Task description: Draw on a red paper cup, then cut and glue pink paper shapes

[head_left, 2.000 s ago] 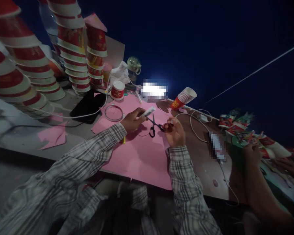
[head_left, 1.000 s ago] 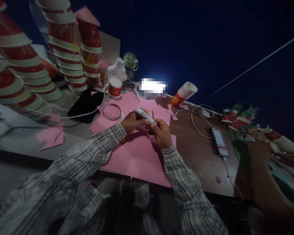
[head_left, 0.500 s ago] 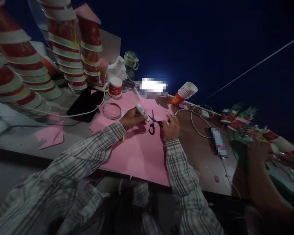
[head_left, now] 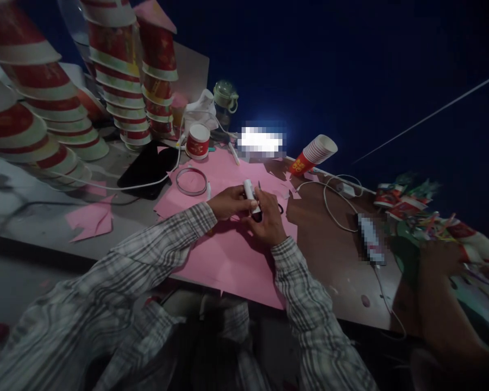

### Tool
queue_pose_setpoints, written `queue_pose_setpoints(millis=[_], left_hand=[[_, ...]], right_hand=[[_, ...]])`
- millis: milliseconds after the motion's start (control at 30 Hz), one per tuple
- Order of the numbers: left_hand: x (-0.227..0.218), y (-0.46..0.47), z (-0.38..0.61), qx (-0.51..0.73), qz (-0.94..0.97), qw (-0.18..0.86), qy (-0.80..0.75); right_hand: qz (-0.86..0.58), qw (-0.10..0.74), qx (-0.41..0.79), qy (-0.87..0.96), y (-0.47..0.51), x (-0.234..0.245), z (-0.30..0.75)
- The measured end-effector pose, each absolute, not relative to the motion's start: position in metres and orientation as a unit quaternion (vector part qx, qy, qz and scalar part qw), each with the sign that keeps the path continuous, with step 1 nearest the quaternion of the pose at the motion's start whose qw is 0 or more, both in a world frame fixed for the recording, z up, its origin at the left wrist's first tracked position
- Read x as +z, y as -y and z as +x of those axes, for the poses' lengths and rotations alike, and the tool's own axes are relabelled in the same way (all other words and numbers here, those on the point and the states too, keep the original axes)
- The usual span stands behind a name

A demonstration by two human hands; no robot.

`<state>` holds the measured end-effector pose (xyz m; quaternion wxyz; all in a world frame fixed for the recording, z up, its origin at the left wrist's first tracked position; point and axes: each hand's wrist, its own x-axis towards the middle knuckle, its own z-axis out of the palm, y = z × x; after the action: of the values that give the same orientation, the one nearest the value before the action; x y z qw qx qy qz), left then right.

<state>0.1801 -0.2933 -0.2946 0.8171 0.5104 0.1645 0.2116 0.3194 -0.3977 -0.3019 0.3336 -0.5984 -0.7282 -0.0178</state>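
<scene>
A white glue stick (head_left: 249, 189) is held tilted over the pink paper (head_left: 236, 255). My left hand (head_left: 230, 203) is closed around it from the left, thumb along the tube. From the right, my right hand (head_left: 268, 220) has its fingers closed on the same tube, near its lower end. Black-handled scissors (head_left: 281, 208) lie on the paper, mostly hidden behind my right hand. Left of my hands, a grey ring (head_left: 191, 181) like a tape roll rests on the paper.
Stacks of red-and-white paper cups (head_left: 118, 81) rise at the left, beside a black tablet (head_left: 146, 172). A red paper cup (head_left: 198, 142) and tilted nested cups (head_left: 313, 155) stand at the back. To the right lie a cabled phone (head_left: 370, 238) and another person's arm (head_left: 440, 293).
My right hand has moved left, away from the scissors handles, and onto the glue stick. The glue stick, in my left hand, is turned more upright. The view has shifted slightly.
</scene>
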Motion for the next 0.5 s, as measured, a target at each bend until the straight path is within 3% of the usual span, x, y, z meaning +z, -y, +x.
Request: queue_pose_setpoints(millis=[133, 267, 367, 500], left_hand=[[-0.29, 0.294, 0.178, 0.184, 0.547, 0.81, -0.108], [-0.286, 0.288, 0.171, 0.183, 0.651, 0.727, -0.119], [-0.297, 0.276, 0.169, 0.221, 0.745, 0.594, -0.205], [-0.325, 0.258, 0.17, 0.262, 0.901, 0.334, -0.094]], right_hand=[[-0.587, 0.383, -0.033, 0.712, 0.398, -0.304, 0.318], [-0.574, 0.516, -0.065, 0.632, 0.401, -0.302, 0.329], [-0.597, 0.616, -0.021, 0.514, 0.402, -0.304, 0.342], [-0.595, 0.676, 0.144, 0.41, 0.398, -0.31, 0.343]])
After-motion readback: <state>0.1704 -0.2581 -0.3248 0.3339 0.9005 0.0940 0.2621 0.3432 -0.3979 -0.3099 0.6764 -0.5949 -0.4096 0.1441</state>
